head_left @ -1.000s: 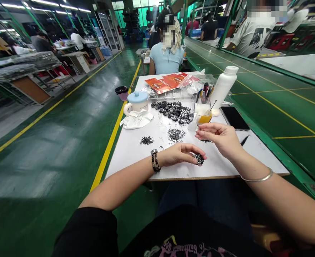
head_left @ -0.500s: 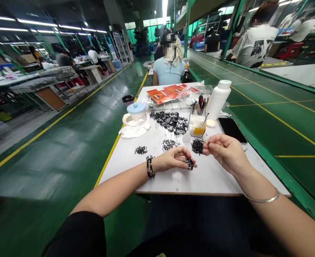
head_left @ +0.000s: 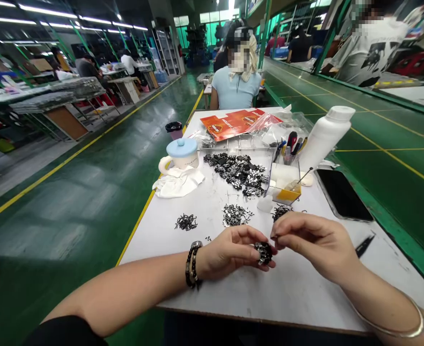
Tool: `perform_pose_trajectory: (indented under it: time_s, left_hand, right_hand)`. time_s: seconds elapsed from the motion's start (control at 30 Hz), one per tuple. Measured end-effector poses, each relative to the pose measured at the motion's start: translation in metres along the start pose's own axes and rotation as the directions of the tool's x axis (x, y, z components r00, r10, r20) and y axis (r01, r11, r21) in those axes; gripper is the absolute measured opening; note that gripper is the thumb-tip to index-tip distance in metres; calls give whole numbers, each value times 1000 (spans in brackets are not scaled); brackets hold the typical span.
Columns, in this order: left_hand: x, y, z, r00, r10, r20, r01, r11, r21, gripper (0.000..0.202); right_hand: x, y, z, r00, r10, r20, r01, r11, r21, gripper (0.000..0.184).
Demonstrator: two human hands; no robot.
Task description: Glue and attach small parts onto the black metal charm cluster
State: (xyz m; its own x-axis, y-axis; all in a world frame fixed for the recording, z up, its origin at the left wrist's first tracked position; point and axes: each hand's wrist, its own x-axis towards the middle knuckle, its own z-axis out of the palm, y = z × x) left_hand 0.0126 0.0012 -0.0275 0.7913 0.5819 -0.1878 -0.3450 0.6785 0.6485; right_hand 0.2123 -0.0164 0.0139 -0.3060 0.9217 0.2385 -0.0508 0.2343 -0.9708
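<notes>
My left hand is closed around a small black-and-silver openwork piece, held just above the white table. Thumb and forefinger of my right hand are pinched together right beside that piece; whatever lies between the tips is too small to make out. Behind my right fingers a pile of thin black parts is partly hidden. Beyond my left hand lies a heap of tiny silver parts, with a smaller pile of curved black parts to its left. Farther back spreads a large heap of black-and-silver pieces.
A lidded mug and white cloth stand at left. At right are a clear tool holder, white bottle, phone and dark pointed tool. Red packaging lies behind; a person sits beyond.
My right hand has come from the black parts pile on the right to the piece in my left hand. The view has moved closer to the table.
</notes>
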Motion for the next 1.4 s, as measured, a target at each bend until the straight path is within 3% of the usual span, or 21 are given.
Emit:
perform_pose_trajectory:
  time_s: [0.1,0.2,0.3,0.4,0.6,0.83,1.1,1.23,1.4]
  left_hand:
    - [-1,-3,-3,1000,-19,-21,17,995,-99,33]
    - [-3,-2,-3,997,-27,-74,17,990,-138,32]
    - [-5,-2,-4,992,-66,-111,46,984,-172,31]
    - [-7,-1,-5,987,-138,-82,120,973,-198,31]
    - [-12,0,-5,965,-244,-96,217,949,-229,35]
    - [-13,0,-6,957,-265,-114,243,953,-179,37]
    - [-15,0,-4,967,-248,-64,233,955,-185,32]
    - [-15,2,-2,974,-224,-43,215,963,-160,30]
    - [-16,2,-2,970,-240,-38,232,962,-144,29]
  right_hand:
    - [-1,12,2,998,-46,39,54,976,-210,12]
    - [-6,19,7,990,-142,-19,124,917,-380,16]
    - [-9,18,13,977,-208,-48,161,864,-477,19]
    - [-5,14,15,972,-235,8,204,823,-530,19]
    - [-2,12,10,974,-187,125,224,796,-562,13]
    - [-4,13,11,989,-136,50,142,837,-529,11]
    - [-10,14,14,989,-126,78,148,883,-445,13]
    - [-7,12,9,974,-148,170,205,893,-400,18]
    - [-2,8,2,928,-228,295,345,823,-451,18]
